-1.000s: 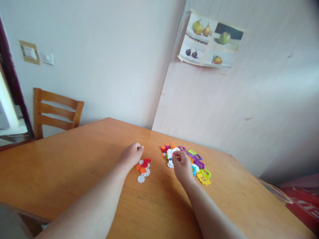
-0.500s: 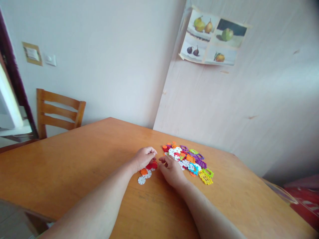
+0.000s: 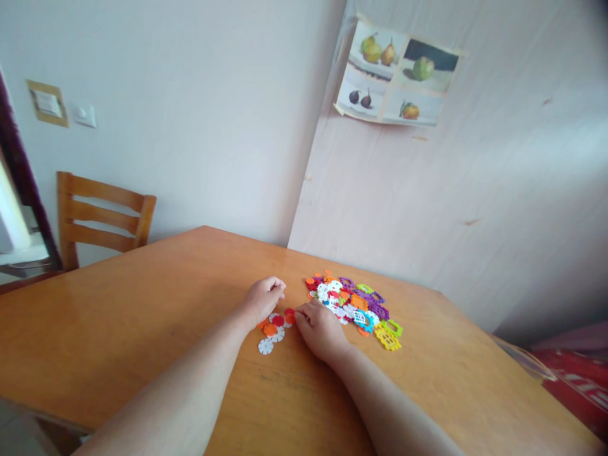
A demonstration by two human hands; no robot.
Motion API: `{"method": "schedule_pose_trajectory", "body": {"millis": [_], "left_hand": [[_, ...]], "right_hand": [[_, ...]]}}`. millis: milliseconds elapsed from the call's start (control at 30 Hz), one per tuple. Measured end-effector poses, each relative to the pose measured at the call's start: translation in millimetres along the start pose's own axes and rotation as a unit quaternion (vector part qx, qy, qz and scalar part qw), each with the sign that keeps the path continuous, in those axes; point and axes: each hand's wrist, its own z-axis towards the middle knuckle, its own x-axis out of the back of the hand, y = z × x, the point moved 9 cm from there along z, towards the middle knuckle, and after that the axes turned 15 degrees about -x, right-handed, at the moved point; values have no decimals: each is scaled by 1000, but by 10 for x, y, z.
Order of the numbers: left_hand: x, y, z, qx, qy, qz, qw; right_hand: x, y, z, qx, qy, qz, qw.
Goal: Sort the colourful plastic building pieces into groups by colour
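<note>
My left hand point(image 3: 265, 299) is closed just above the table, its fingers curled together. Whatever they may hold is hidden. Below it lies a small group of slotted plastic discs, among them an orange disc point(image 3: 270, 330) and a white disc point(image 3: 265, 346). My right hand point(image 3: 320, 328) rests low over the table with thumb and fingers drawn together. Its fingertips are at the edge of a red disc point(image 3: 289, 316) and partly cover it. Behind that hand spreads a pile of colourful plastic pieces point(image 3: 358, 303), flower-edged and frame-shaped.
A wooden table point(image 3: 156, 304) carries everything. A wooden chair point(image 3: 102, 218) stands at its far left side. Behind it are a wall and a leaning board point(image 3: 403, 202) with a taped fruit print point(image 3: 399, 73). A red item point(image 3: 570, 386) lies at the right.
My left hand has drawn back to the left, uncovering more discs. My right hand's fingers have come together at the red disc. The whole view has shifted slightly.
</note>
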Motion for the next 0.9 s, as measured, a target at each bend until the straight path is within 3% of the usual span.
{"method": "schedule_pose_trajectory", "body": {"millis": [133, 300, 367, 467, 600, 800, 900], "left_hand": [[19, 22, -17, 12, 7, -9, 1000], [19, 40, -35, 18, 5, -3, 1000], [18, 56, -36, 14, 4, -6, 1000], [24, 74, -34, 10, 4, -7, 1000], [38, 74, -26, 9, 4, 3, 1000], [23, 38, -15, 7, 4, -8, 1000], [16, 20, -16, 12, 4, -8, 1000]], "right_hand": [[259, 259, 104, -63, 82, 76, 992], [545, 717, 127, -171, 197, 215, 941], [465, 673, 132, -158, 162, 205, 952], [178, 395, 98, -96, 41, 123, 987], [-96, 118, -13, -49, -49, 17, 997], [-185, 145, 34, -59, -66, 25, 996], [-61, 321, 128, -98, -21, 104, 990]]}}
